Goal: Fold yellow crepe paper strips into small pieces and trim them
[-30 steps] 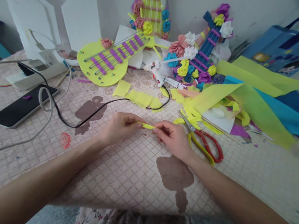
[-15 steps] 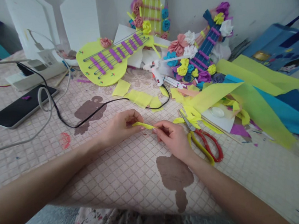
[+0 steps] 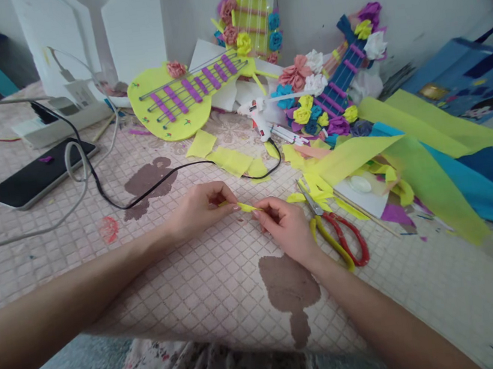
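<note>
Your left hand (image 3: 202,208) and right hand (image 3: 286,224) are each nearly closed, fingertips pinching a narrow yellow strip (image 3: 246,207) that bridges the gap between them. Scissors (image 3: 319,209) lie just right of your right hand; a glue gun (image 3: 260,121) sits beyond both.

Narrow yellow strip (image 3: 248,207), apparently paper, slanting slightly.

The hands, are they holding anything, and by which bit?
Yes, a yellow strip: the left hand pinches it near one end, the right hand near the other.
</note>
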A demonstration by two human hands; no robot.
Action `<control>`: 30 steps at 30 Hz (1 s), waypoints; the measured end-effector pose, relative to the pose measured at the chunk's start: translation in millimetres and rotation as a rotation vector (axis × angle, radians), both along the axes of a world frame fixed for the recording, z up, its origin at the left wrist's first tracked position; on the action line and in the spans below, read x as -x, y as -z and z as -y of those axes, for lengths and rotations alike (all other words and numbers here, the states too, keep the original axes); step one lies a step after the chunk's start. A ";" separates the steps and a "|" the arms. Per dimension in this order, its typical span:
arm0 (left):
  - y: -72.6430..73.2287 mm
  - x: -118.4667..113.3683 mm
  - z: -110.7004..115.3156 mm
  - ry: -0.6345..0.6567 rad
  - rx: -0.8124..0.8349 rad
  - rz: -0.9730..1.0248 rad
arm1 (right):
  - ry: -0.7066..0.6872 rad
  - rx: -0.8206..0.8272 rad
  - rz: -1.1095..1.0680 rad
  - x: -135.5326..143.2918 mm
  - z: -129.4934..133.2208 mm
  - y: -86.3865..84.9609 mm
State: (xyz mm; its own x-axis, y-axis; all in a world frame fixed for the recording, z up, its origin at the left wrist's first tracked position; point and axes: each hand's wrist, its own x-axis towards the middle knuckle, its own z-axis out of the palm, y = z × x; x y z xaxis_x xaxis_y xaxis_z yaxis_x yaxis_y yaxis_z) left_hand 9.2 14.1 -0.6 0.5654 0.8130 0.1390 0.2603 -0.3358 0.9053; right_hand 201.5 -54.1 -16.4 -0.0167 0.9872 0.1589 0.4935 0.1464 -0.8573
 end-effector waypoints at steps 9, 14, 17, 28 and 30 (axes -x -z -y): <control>3.6 -2.0 3.3 0.018 0.043 0.021 | -0.057 -0.027 -0.012 3.0 -0.5 -3.6; 10.5 -3.7 1.7 0.045 0.155 0.199 | -0.016 -0.044 0.010 2.2 -0.3 -2.8; 12.7 -2.7 -0.9 0.054 0.230 0.240 | 0.012 -0.029 0.010 2.3 0.0 -3.4; 4.8 0.5 -7.6 0.031 0.400 0.196 | 0.039 0.006 -0.057 -0.1 -0.1 -3.1; 5.2 -0.6 -6.2 0.060 0.412 0.186 | 0.041 0.007 -0.059 -0.7 0.2 -2.6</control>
